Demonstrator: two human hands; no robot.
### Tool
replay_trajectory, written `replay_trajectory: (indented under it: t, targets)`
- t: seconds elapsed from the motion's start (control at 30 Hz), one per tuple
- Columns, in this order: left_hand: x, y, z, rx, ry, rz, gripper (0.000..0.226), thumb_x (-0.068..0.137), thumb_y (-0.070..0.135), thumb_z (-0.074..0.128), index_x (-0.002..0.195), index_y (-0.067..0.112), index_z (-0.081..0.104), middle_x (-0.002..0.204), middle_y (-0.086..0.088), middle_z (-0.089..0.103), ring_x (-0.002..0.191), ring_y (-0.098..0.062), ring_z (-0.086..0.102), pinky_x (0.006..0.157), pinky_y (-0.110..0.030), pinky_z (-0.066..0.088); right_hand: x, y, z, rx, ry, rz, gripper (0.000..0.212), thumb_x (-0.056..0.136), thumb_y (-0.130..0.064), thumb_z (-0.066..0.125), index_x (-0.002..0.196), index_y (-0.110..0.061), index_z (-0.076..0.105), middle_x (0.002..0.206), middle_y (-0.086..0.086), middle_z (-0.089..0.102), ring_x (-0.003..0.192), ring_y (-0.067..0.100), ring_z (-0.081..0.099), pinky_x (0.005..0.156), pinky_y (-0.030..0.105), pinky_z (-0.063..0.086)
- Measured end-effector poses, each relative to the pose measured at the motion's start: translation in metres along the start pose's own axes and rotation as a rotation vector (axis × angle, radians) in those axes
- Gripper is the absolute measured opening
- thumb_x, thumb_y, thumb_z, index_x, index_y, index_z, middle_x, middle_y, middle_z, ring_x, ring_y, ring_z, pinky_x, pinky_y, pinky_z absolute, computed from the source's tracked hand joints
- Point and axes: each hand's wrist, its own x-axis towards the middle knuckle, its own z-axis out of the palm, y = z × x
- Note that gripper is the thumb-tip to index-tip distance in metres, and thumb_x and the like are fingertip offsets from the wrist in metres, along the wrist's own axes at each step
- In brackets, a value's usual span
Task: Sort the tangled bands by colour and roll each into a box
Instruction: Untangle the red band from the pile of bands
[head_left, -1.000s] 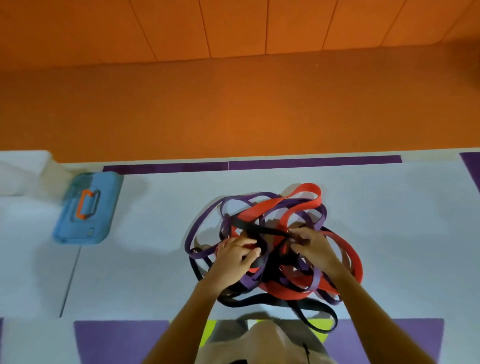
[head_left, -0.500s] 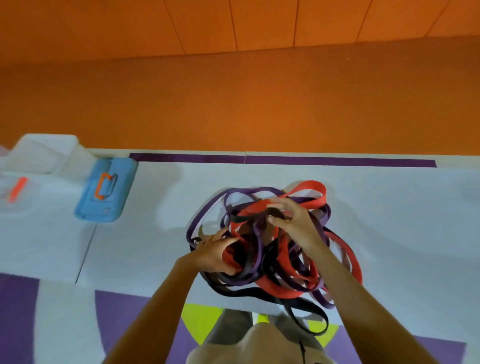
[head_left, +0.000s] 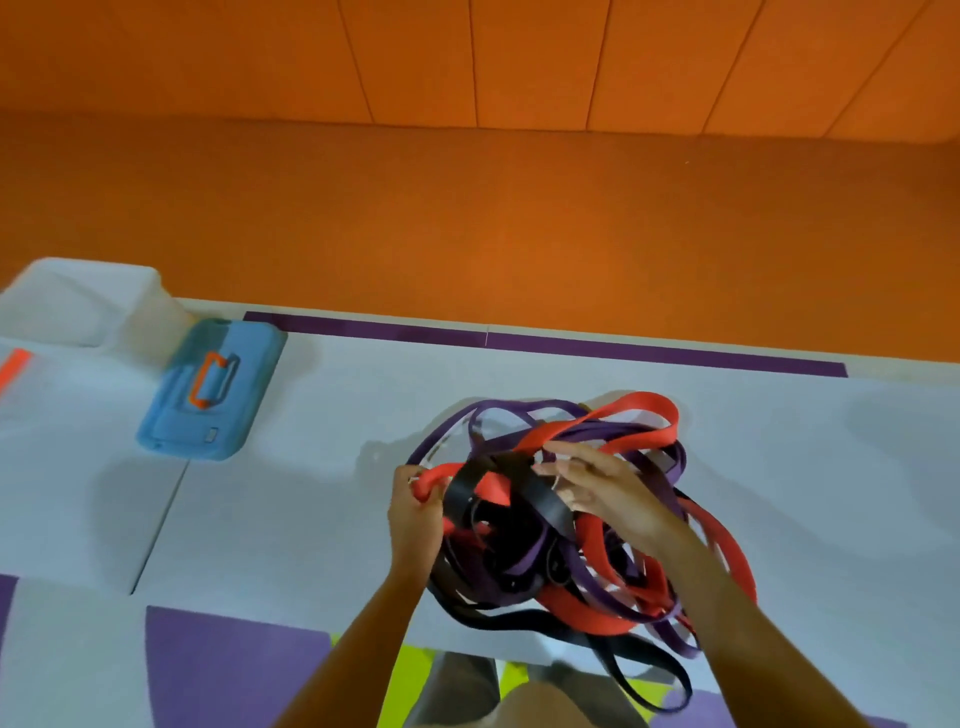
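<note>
In the head view a tangle of bands (head_left: 519, 566) lies heaped on a white mat (head_left: 285, 519), just in front of the person's knee (head_left: 519, 701). The left hand (head_left: 415, 514) is at the heap's left edge, fingers curled tight round a loop of a red band (head_left: 447, 470) and holding it clear of the pile. A black band (head_left: 545, 506) lies slantwise across that red one between the two hands, and purple bands (head_left: 634, 428) thread through the far side. The right hand (head_left: 608, 493) is spread wide over the top of the heap, fingers straight and reaching towards the black strand, gripping nothing that can be made out. The right forearm (head_left: 727, 597) crosses the near right part of the tangle and hides the strands under it. Well apart to the far left, a blue box (head_left: 213, 389) with an orange handle (head_left: 210, 379) lies closed on the mat, with a pale translucent container (head_left: 78, 301) just beyond it. A purple stripe (head_left: 623, 351) edges the mat's far side, and an orange wall (head_left: 519, 208) rises behind.
</note>
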Motion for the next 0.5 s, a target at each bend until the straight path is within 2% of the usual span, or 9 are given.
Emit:
replay_trajectory:
  t: [0.07, 0.13, 0.17, 0.23, 0.27, 0.3, 0.37, 0.43, 0.5]
  targets:
    - [0.000, -0.002, -0.001, 0.023, -0.026, 0.017, 0.030, 0.101, 0.012, 0.065, 0.121, 0.033, 0.057, 0.116, -0.001, 0.072, 0.097, -0.016, 0.070, 0.081, -0.023, 0.056, 0.002, -0.001, 0.017, 0.035, 0.052, 0.069, 0.038, 0.100, -0.025, 0.068, 0.136, -0.016, 0.068, 0.111, 0.008, 0.076, 0.085, 0.016, 0.068, 0.073, 0.025, 0.049]
    - [0.001, -0.004, -0.003, 0.199, -0.170, 0.184, 0.047, 0.100, 0.003, 0.059, 0.138, 0.032, 0.059, 0.134, 0.005, 0.067, 0.118, -0.015, 0.065, 0.102, -0.025, 0.051, 0.005, 0.003, 0.031, 0.060, 0.188, 0.173, 0.035, 0.102, -0.025, 0.069, 0.131, -0.006, 0.069, 0.091, 0.007, 0.067, 0.072, 0.016, 0.058, 0.065, 0.026, 0.043]
    - [0.001, -0.002, -0.005, 0.316, -0.250, 0.280, 0.049, 0.099, 0.004, 0.059, 0.136, 0.036, 0.063, 0.133, 0.009, 0.067, 0.121, -0.014, 0.063, 0.104, -0.024, 0.048, 0.008, 0.005, 0.036, 0.049, 0.269, 0.223, 0.039, 0.101, -0.030, 0.070, 0.128, -0.002, 0.069, 0.090, 0.009, 0.066, 0.075, 0.022, 0.059, 0.068, 0.031, 0.045]
    - [0.003, 0.003, -0.007, 0.603, -0.388, 0.491, 0.047, 0.096, 0.012, 0.062, 0.130, 0.045, 0.069, 0.125, 0.014, 0.069, 0.116, -0.014, 0.062, 0.106, -0.028, 0.047, 0.011, 0.007, 0.045, 0.038, 0.384, 0.304, 0.045, 0.098, -0.036, 0.072, 0.124, 0.001, 0.071, 0.100, 0.016, 0.072, 0.092, 0.033, 0.068, 0.083, 0.041, 0.053]
    - [0.003, 0.004, -0.007, 0.731, -0.447, 0.570, 0.044, 0.095, 0.019, 0.064, 0.129, 0.047, 0.069, 0.122, 0.016, 0.071, 0.113, -0.014, 0.061, 0.108, -0.034, 0.045, 0.011, 0.006, 0.050, 0.035, 0.409, 0.333, 0.044, 0.096, -0.038, 0.075, 0.118, 0.000, 0.074, 0.101, 0.016, 0.074, 0.095, 0.033, 0.071, 0.086, 0.041, 0.056]
    - [0.003, 0.005, -0.006, 0.810, -0.496, 0.609, 0.040, 0.095, 0.025, 0.065, 0.127, 0.048, 0.070, 0.119, 0.016, 0.073, 0.111, -0.015, 0.062, 0.108, -0.038, 0.043, 0.012, 0.005, 0.054, 0.012, 0.418, 0.356, 0.039, 0.092, -0.040, 0.079, 0.108, -0.004, 0.077, 0.093, 0.013, 0.074, 0.087, 0.027, 0.071, 0.078, 0.036, 0.057]
    - [0.002, 0.007, -0.006, 0.826, -0.548, 0.611, 0.027, 0.094, 0.032, 0.067, 0.120, 0.039, 0.072, 0.110, 0.013, 0.076, 0.107, -0.016, 0.065, 0.104, -0.043, 0.047, 0.013, 0.005, 0.064, -0.099, 0.415, 0.389, 0.030, 0.083, -0.040, 0.089, 0.089, -0.014, 0.075, 0.072, 0.003, 0.064, 0.063, 0.014, 0.060, 0.057, 0.023, 0.048]
    - [0.004, 0.007, -0.005, 0.793, -0.545, 0.596, 0.012, 0.095, 0.029, 0.065, 0.104, 0.028, 0.073, 0.097, 0.006, 0.076, 0.102, -0.020, 0.066, 0.094, -0.042, 0.051, 0.015, 0.010, 0.075, -0.252, 0.417, 0.387, 0.030, 0.079, -0.037, 0.092, 0.094, -0.017, 0.074, 0.075, -0.001, 0.065, 0.065, 0.011, 0.058, 0.057, 0.022, 0.045]
    - [0.007, 0.004, -0.006, 0.747, -0.538, 0.581, 0.009, 0.098, 0.026, 0.062, 0.099, 0.024, 0.071, 0.095, 0.004, 0.074, 0.100, -0.020, 0.065, 0.084, -0.036, 0.050, 0.017, 0.017, 0.085, -0.352, 0.441, 0.386, 0.036, 0.080, -0.034, 0.091, 0.106, -0.020, 0.071, 0.085, -0.001, 0.070, 0.073, 0.012, 0.063, 0.062, 0.024, 0.048]
